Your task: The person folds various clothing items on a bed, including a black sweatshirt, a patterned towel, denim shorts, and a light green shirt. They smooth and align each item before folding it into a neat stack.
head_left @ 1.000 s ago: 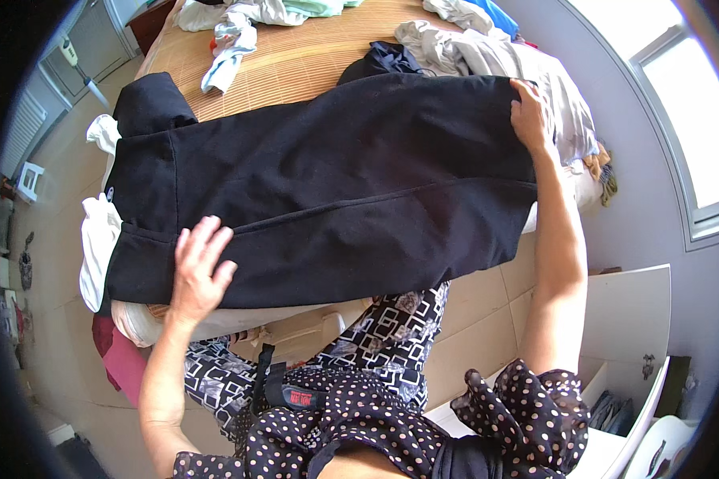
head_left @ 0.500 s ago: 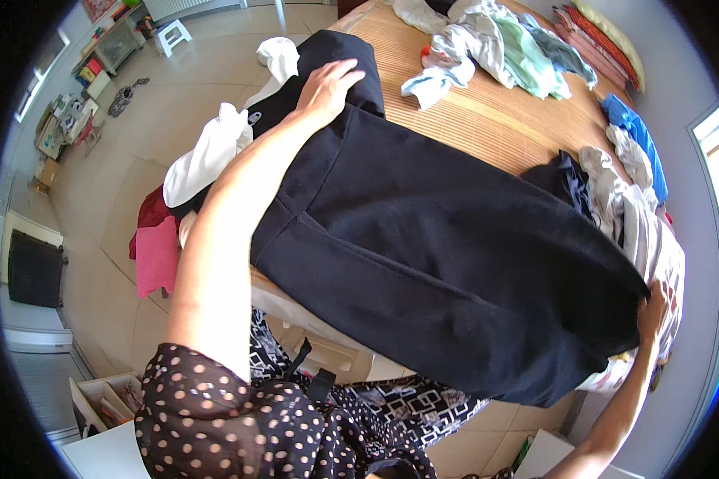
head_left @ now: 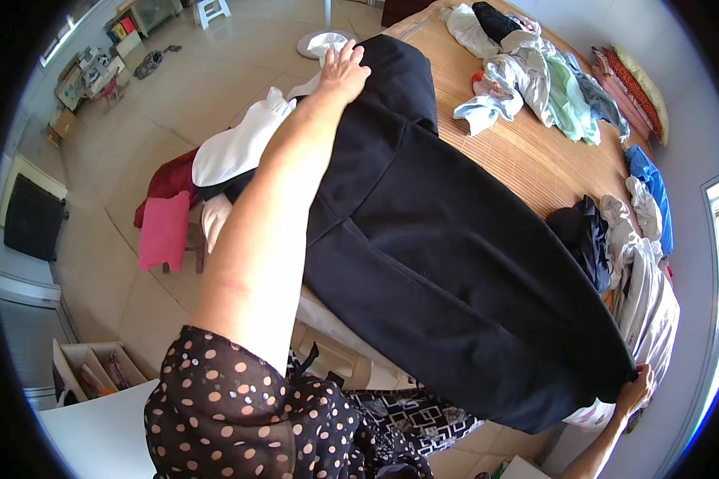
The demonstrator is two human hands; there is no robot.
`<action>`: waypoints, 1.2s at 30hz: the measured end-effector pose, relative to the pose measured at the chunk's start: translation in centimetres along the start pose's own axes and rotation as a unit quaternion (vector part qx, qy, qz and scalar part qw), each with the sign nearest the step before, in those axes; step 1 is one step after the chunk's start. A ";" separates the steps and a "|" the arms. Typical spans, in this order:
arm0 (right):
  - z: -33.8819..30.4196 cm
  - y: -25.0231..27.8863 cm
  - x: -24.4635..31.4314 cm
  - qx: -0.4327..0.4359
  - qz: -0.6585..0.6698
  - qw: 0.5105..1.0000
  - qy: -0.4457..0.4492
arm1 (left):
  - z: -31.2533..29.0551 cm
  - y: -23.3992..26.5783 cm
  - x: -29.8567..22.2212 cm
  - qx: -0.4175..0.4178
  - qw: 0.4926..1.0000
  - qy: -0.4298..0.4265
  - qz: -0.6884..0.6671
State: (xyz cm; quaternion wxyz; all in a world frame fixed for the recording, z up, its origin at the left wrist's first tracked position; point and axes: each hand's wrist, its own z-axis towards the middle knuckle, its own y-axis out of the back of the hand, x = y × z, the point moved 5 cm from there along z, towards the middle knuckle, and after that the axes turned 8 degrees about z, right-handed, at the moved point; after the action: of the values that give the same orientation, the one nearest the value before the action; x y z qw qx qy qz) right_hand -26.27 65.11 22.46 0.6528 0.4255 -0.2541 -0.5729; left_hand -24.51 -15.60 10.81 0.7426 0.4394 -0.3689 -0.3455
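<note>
A long black garment [head_left: 447,247] with crossing seams lies spread over the bed's near side, its lower edge drooping over the front. At its far left end, my left hand [head_left: 343,76] is open, fingers stretched, beside the dark fabric's edge and a piece of white cloth. Closed round the hem at the near right corner, my right hand [head_left: 636,389] grips the black garment. White cloth [head_left: 240,144] hangs past the bed's left side, partly behind my left forearm. The exact kind of black garment is unclear.
A woven mat [head_left: 487,156] covers the bed. Clothes [head_left: 535,84] are heaped at its far side, and folded bedding [head_left: 631,88] is stacked in the corner. More clothes [head_left: 643,279] lie along the right edge. A pink cloth [head_left: 164,231] hangs over a stool at left.
My left hand has moved from lying on the black fabric to its far left edge, fingers spreading. My right hand keeps its hold on the hem. The whole view has shifted.
</note>
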 end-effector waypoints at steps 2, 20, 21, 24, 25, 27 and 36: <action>-1.2 1.0 -1.5 -0.012 -0.016 1.000 -0.021 | -0.9 2.1 0.2 0.052 0.988 -0.108 0.094; -34.5 -14.1 -5.5 0.032 0.616 0.538 -0.574 | -28.1 6.5 10.8 -0.107 0.972 0.017 -0.207; -34.6 -14.5 -5.0 -0.046 0.698 0.434 -0.568 | -26.7 6.6 10.8 -0.111 0.974 0.031 -0.196; -33.8 -14.5 -6.0 -0.158 0.757 0.347 -0.531 | -23.3 10.1 11.2 -0.236 0.956 -0.015 -0.173; -32.1 -13.5 -4.9 -0.148 0.763 0.347 -0.525 | -22.4 10.6 11.4 -0.242 0.958 -0.011 -0.155; -28.3 -11.2 -2.0 -0.137 0.760 0.358 -0.525 | -19.5 9.7 10.8 -0.242 0.961 -0.016 -0.133; -27.3 -11.3 -3.1 0.068 0.634 0.531 -0.558 | -17.4 0.9 17.5 -0.015 0.813 0.363 -0.455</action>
State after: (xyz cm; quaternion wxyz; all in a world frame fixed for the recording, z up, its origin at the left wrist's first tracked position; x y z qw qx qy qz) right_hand -10.52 75.51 -0.50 0.5391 -0.2108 -0.8079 -0.1104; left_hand -0.93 -23.03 9.99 0.5869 0.6396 0.1747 -0.4647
